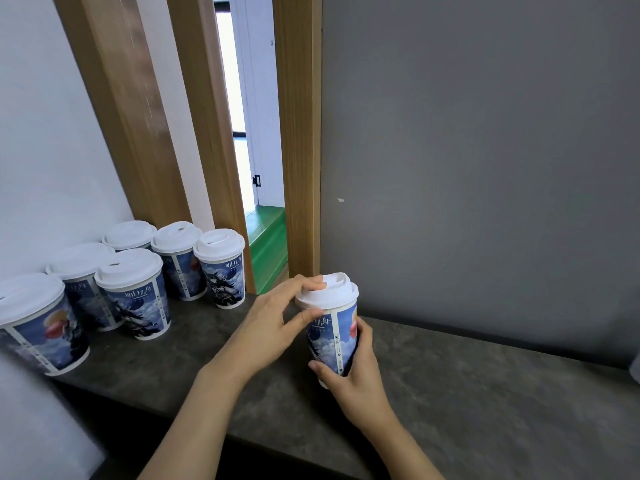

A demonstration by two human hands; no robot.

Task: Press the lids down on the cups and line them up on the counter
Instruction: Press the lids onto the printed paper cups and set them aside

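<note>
Right now I count 7 printed paper cups, each with 1 white lid. 6 of them (221,271) stand upright in a cluster at the left end of the dark bench (485,393), near the white wall and the wooden door frame (298,133). Cup 7 (334,339) is further right, well apart from that group. My right hand (353,372) wraps its lower body, fingers curled round it. My left hand (273,323) pinches its lid (332,294), fingertips on top, thumb under the rim. With every lid on, I cannot tell what any cup contains.
</note>
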